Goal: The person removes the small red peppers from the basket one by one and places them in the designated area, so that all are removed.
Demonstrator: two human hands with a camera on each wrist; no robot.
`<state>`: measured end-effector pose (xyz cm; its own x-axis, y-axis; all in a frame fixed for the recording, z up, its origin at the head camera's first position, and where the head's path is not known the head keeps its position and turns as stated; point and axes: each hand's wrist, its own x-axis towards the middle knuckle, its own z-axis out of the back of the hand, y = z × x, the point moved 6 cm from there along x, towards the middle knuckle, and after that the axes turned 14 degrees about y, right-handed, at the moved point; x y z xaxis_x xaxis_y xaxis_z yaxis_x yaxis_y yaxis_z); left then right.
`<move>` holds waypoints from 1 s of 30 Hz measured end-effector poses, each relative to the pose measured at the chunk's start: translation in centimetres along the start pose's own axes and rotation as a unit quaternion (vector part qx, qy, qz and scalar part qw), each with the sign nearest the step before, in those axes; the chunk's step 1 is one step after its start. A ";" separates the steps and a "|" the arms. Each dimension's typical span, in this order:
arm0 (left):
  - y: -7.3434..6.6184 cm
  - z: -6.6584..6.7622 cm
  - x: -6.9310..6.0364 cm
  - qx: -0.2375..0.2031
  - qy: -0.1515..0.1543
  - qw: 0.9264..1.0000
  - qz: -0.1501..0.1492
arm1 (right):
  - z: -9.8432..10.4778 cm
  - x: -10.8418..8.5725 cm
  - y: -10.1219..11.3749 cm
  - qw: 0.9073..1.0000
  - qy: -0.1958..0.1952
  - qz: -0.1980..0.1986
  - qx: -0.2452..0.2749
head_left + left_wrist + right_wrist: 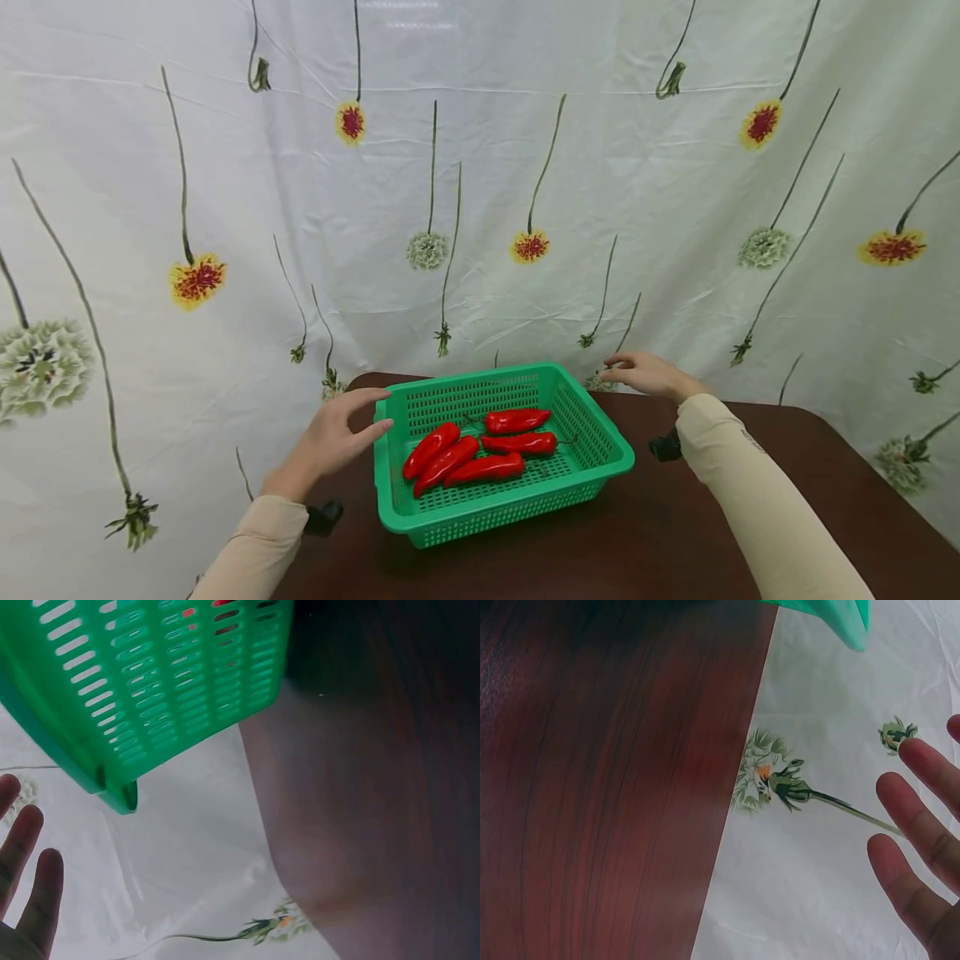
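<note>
A green plastic basket with slotted sides holds several red peppers, lying on its bottom. At the basket's left rim is my left hand, thumb and fingers spread apart and holding nothing; whether a fingertip touches the rim cannot be told. My right hand hovers off the back right corner, fingers extended, with a gap to the basket. In the left wrist view, fingers show below the basket's side. The right wrist view has spread fingers and a basket corner.
The basket stands on a dark brown table near its back edge. Behind the table hangs a pale cloth printed with flowers. Dark devices are strapped at the left wrist and the right wrist.
</note>
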<state>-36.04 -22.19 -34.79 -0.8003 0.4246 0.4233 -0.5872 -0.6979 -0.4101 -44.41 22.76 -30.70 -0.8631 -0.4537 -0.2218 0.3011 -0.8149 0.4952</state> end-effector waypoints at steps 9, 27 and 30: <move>0.0 -0.9 -1.4 -0.014 -0.036 0.999 -0.005 | -0.3 0.3 0.6 1.000 0.008 0.018 0.012; 0.0 -2.4 -2.4 -0.004 -0.076 0.997 -0.032 | -1.0 1.4 3.3 0.995 0.064 0.057 0.048; -0.2 -2.7 -2.4 -0.003 -0.077 0.996 -0.037 | -1.3 1.7 3.4 0.994 0.079 0.058 0.054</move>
<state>-34.34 -21.57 -37.91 -0.7274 0.3797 0.5716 -0.6443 -0.6646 -0.3784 -44.37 18.72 -30.46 -0.7482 -0.6003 -0.2826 0.3420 -0.7139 0.6111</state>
